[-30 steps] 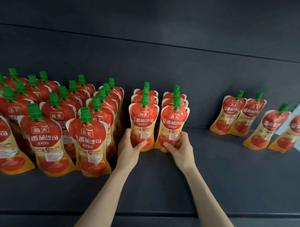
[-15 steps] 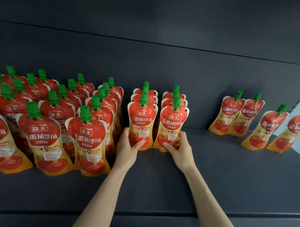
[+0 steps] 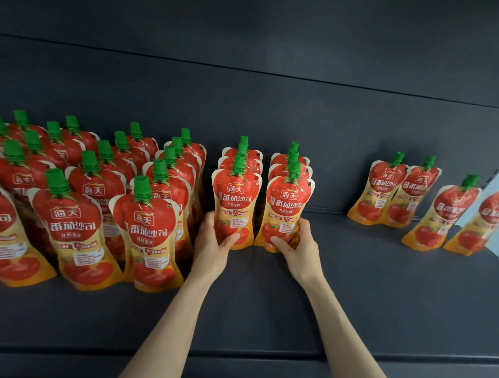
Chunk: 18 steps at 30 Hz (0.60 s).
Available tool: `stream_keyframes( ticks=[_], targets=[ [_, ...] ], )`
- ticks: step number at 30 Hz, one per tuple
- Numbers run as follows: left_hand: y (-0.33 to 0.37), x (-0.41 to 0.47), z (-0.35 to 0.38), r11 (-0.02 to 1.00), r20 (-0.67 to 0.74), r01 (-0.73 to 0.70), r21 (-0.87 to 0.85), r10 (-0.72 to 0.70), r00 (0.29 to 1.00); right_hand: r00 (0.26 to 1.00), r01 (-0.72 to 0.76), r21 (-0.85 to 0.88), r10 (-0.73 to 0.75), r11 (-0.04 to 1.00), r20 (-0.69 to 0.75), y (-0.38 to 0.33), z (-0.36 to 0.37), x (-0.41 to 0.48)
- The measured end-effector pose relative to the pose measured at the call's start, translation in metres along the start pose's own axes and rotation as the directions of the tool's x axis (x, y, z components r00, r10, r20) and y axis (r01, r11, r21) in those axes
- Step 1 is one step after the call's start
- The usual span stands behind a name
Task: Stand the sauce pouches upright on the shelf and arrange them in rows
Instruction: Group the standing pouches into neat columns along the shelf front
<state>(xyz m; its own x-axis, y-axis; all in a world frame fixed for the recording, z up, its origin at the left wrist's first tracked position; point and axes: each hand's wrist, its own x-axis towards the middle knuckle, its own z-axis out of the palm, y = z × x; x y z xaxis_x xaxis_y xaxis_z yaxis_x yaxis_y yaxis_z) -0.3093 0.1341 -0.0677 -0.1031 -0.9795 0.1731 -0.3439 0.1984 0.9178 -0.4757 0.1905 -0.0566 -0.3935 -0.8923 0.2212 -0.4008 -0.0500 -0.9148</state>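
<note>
So the dark grey metal shelf (image 3: pixel 380 306) fills most of the frame. The left side is taken up by a big block of red-and-orange plastic sauce pouches (image 3: pixel 80 231) with green screw caps, standing upright several rows deep. Over at the right edge, four more pouches (image 3: pixel 384 190) sit tilted, in two pairs, well apart from the rest. Dead centre are two short rows, three deep each, just beside each other. The left hand (image 3: pixel 212 244) grips the bottom of the left front pouch (image 3: pixel 235 205), thumb across the tomato picture, fingers curled behind. The right hand (image 3: pixel 300 250) holds the right front pouch (image 3: pixel 288 210) the same way.
</note>
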Motion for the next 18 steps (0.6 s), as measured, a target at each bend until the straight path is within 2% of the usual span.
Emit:
stream_keyframes(
  ticks=[12, 18],
  targets=[
    [0.008, -0.010, 0.000, 0.998, -0.062, -0.011, 0.062, 0.015, 0.998, 1.000, -0.022, -0.036, 0.021, 0.999, -0.016, -0.002, 0.001, -0.002],
    [0.011, -0.029, -0.005, 0.995, -0.107, -0.032, 0.097, 0.042, 0.993, 0.996, 0.000, -0.153, -0.013, 0.988, -0.084, 0.003, -0.006, -0.014]
  ],
)
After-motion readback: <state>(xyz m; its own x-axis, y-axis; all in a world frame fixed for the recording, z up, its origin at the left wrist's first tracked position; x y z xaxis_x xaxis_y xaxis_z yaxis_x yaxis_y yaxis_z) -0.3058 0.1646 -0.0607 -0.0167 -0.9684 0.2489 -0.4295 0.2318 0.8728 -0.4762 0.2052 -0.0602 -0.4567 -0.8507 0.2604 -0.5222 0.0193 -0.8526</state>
